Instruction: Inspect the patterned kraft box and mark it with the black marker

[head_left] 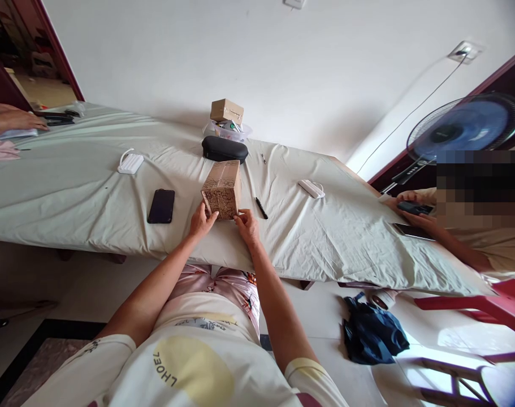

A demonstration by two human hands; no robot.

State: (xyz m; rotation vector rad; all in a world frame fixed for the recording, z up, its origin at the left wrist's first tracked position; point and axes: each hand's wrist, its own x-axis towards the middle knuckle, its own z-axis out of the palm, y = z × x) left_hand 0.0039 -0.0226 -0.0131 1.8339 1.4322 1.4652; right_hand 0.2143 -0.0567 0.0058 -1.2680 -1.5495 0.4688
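Observation:
A brown cardboard box [221,192] stands on the cloth-covered table in front of me, its near face covered in dark scribbled lines and clear tape along its top. My left hand [203,220] grips its lower left corner, thumb on the near face. At the lower right corner, my right hand [246,225] holds the box with its fingers bent. A black pen [261,207] lies just right of the box. To the left rests a dark smartphone [161,206]. Right behind the box sits a black hard case [225,149].
A smaller carton [227,111] rests on a clear plastic tub [240,134] by the wall. White corded blocks [131,163] lie on both sides of the green-grey tablecloth [91,209]. A person at right holds a phone [414,208] near a fan [464,129]; another person's hands [17,120] show at far left.

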